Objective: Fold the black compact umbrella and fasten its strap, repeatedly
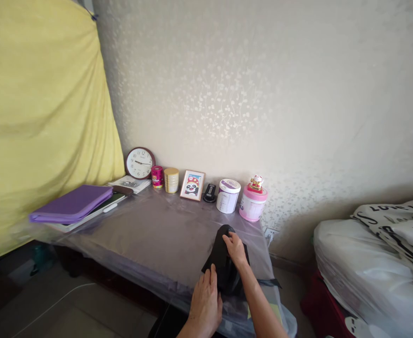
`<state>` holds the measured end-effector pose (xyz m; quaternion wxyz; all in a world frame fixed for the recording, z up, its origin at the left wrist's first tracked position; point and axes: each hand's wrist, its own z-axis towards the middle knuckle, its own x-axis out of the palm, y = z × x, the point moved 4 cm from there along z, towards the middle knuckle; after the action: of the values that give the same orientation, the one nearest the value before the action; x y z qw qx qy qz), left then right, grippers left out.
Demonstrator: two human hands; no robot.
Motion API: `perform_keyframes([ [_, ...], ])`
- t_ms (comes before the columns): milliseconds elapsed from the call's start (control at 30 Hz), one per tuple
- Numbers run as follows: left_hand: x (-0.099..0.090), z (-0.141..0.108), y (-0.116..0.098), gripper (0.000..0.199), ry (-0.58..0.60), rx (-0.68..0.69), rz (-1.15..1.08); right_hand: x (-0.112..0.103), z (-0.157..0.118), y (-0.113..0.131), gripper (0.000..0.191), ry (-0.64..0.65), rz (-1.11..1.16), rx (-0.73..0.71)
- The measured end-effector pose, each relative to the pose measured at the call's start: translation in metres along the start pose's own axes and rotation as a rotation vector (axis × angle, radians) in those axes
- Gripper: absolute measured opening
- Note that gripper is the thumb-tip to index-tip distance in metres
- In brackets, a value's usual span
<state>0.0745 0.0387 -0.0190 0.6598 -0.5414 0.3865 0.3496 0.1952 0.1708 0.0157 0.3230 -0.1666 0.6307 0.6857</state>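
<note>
A black, soft-looking item (216, 249), perhaps a fabric bag, lies at the right front corner of the table; its exact kind is not clear. My right hand (235, 248) grips its upper part with bent fingers. Lower down, my left hand (206, 293) holds the near left edge, its fingers close together and its thumb partly hidden. A dark strap (270, 282) sticks out to the right beyond my right forearm. My forearm covers part of the black item.
Along the wall stand a clock (139, 163), a magenta can (157, 177), a yellow container (172, 180), a framed panda picture (192, 185), a black device (210, 193), a white tub (228, 197) and a pink-lidded tub (253, 209). A purple folder (72, 203) lies left; bulky bags (361, 263) sit right.
</note>
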Motion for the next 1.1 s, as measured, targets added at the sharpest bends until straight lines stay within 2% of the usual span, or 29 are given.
perform_keyframes([
  [400,-0.001,0.001,0.004,0.058,-0.009,-0.002,-0.006,0.008,-0.009,0.023,0.034,0.068,-0.250,-0.072],
  [567,-0.002,0.000,0.004,0.051,-0.034,-0.004,0.007,0.009,-0.019,0.039,0.030,0.151,-0.351,-0.189],
  [800,-0.001,-0.002,0.005,0.057,-0.054,-0.063,-0.004,0.007,-0.021,0.040,0.026,0.189,-0.369,-0.246],
  [1000,-0.013,-0.003,-0.005,0.080,-0.028,0.002,0.015,0.009,-0.018,0.036,0.026,0.192,-0.336,-0.257],
  [1100,-0.014,-0.003,-0.007,0.079,0.002,-0.001,0.072,0.010,-0.017,0.035,0.026,0.194,-0.314,-0.257],
])
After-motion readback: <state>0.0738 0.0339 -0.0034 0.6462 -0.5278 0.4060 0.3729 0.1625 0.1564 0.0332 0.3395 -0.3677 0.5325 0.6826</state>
